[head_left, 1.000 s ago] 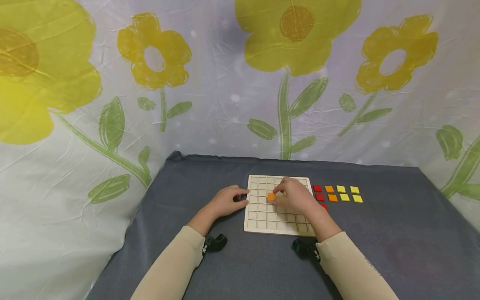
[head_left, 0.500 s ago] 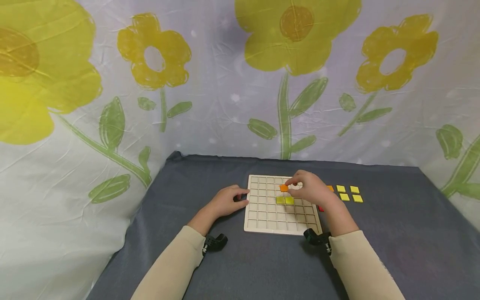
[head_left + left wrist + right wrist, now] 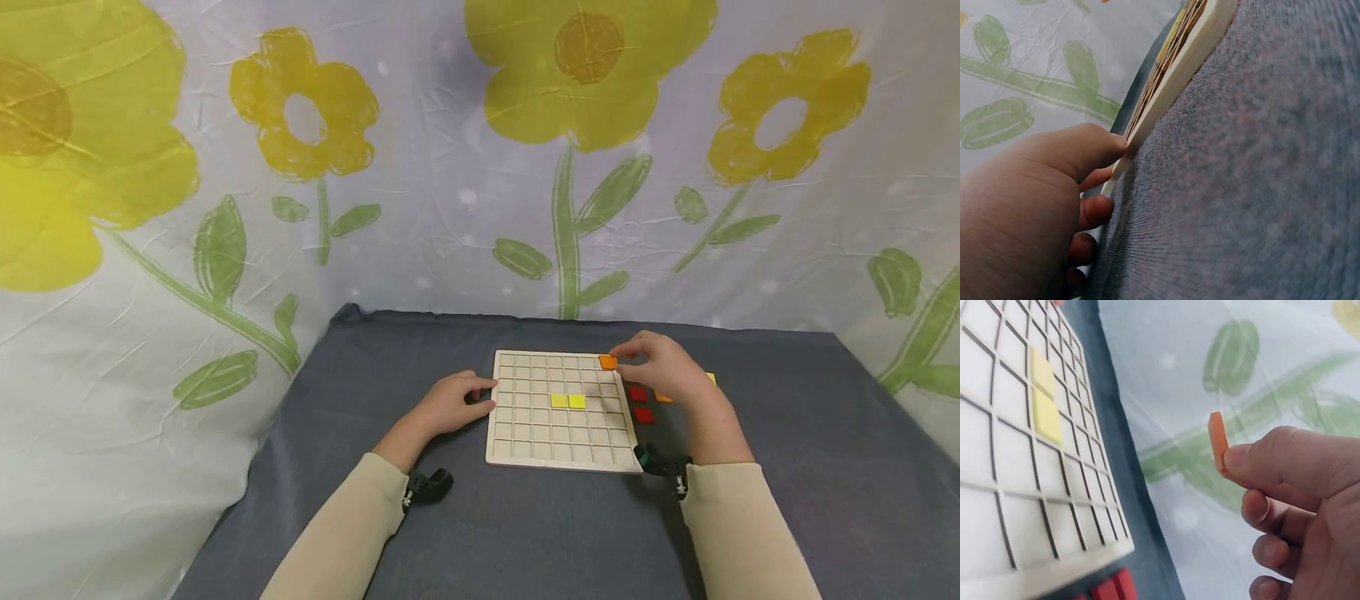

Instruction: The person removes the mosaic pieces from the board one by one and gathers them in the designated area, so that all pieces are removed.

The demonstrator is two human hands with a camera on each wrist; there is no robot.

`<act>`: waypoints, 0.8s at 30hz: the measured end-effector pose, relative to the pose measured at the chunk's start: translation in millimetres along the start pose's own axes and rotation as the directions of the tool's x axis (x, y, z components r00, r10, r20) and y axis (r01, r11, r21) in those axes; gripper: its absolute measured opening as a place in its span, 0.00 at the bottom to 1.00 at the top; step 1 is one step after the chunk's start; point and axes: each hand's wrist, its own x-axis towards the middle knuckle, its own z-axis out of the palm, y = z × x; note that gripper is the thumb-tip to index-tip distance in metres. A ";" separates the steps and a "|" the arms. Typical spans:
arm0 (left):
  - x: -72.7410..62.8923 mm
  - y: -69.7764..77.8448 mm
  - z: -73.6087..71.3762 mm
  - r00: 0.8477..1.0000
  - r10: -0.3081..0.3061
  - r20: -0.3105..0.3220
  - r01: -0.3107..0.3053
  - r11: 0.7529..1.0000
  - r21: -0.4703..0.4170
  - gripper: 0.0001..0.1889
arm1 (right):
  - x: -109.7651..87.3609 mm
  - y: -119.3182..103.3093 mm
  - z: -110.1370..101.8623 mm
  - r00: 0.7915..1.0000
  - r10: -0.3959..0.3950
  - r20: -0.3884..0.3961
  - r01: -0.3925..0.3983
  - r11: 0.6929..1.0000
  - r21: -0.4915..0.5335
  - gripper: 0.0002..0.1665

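My right hand (image 3: pixel 666 367) pinches an orange square tile (image 3: pixel 607 362) between thumb and fingertips. It holds the tile raised near the far right corner of the wooden grid board (image 3: pixel 525 425). The right wrist view shows the orange tile (image 3: pixel 1216 440) on edge, its lower end against my thumb. Two yellow tiles (image 3: pixel 567 401) lie side by side in cells near the board's middle. At the board's left edge, my left hand (image 3: pixel 453 402) touches the rim with thumb and fingertips. In the left wrist view, the thumb (image 3: pixel 1107 147) presses the board's pale side (image 3: pixel 1166 103).
Red tiles (image 3: pixel 643 415) lie on the dark cloth (image 3: pixel 525 533) right of the board. An orange tile (image 3: pixel 663 397) and a yellow tile (image 3: pixel 711 378) show partly around my right hand, which hides others. A flower-printed curtain (image 3: pixel 427 208) hangs behind the table.
The right hand has lifted the orange tile from beside the yellow tiles and carried it right and away to the board's far right corner. The left hand stays at the left edge.
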 end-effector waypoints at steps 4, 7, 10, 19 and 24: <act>-0.1 0.6 -0.4 1.000 0.004 -0.005 -0.004 1.000 -0.004 0.24 | -6.0 7.3 -9.9 0.999 0.032 0.012 -0.032 0.999 0.006 0.22; 0.0 0.9 -0.7 1.000 0.008 -0.006 -0.008 1.000 -0.005 0.23 | -10.7 13.8 -17.6 0.997 0.067 0.025 -0.067 0.998 0.000 0.25; 0.0 1.1 -0.8 1.000 0.002 0.000 -0.002 1.000 -0.005 0.23 | -15.0 22.6 -24.8 0.995 0.096 0.030 -0.096 0.995 -0.010 0.27; 0.7 0.1 0.6 1.000 -0.012 -0.006 0.012 1.000 -0.003 0.23 | -26.9 46.8 -37.4 0.985 0.154 0.074 -0.152 0.988 -0.019 0.24; 1.1 -1.3 1.9 1.000 -0.012 -0.009 0.012 1.000 0.001 0.23 | -31.9 58.0 -39.4 0.972 0.204 0.115 -0.203 0.979 -0.020 0.23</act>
